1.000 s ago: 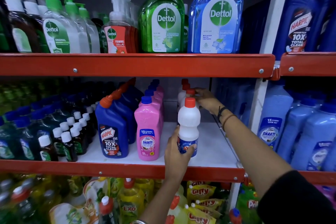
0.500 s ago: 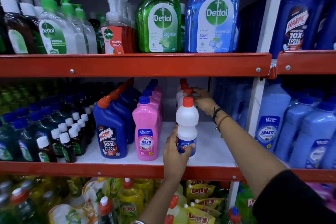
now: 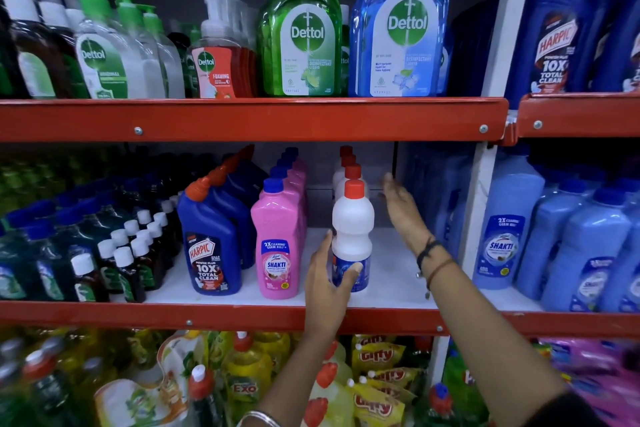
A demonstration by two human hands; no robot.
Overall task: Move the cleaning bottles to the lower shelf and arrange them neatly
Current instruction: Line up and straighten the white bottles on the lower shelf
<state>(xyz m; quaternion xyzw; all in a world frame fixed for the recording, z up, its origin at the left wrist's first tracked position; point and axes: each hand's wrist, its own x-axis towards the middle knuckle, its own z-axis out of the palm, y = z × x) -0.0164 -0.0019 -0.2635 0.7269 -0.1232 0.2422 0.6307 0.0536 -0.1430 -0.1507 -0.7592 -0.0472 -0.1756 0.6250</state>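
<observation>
White bottle (image 3: 352, 222) upright at the middle shelf (image 3: 394, 274) front, heading a row of red-capped bottles (image 3: 348, 166).
Gripped low on the label by left hand (image 3: 329, 282); right hand (image 3: 401, 208) open and flat, just right of the row, holding nothing; pink bottle (image 3: 277, 246) close on the left.

A white shelf board (image 3: 391, 267) with a red front edge is seen carrying rows of bottles. A white red-capped bottle (image 3: 352, 218) stands against the left fingers (image 3: 351, 270); pink bottles (image 3: 277, 246) and blue Harpic bottles (image 3: 211, 246) are ranged beyond them leftward.
</observation>
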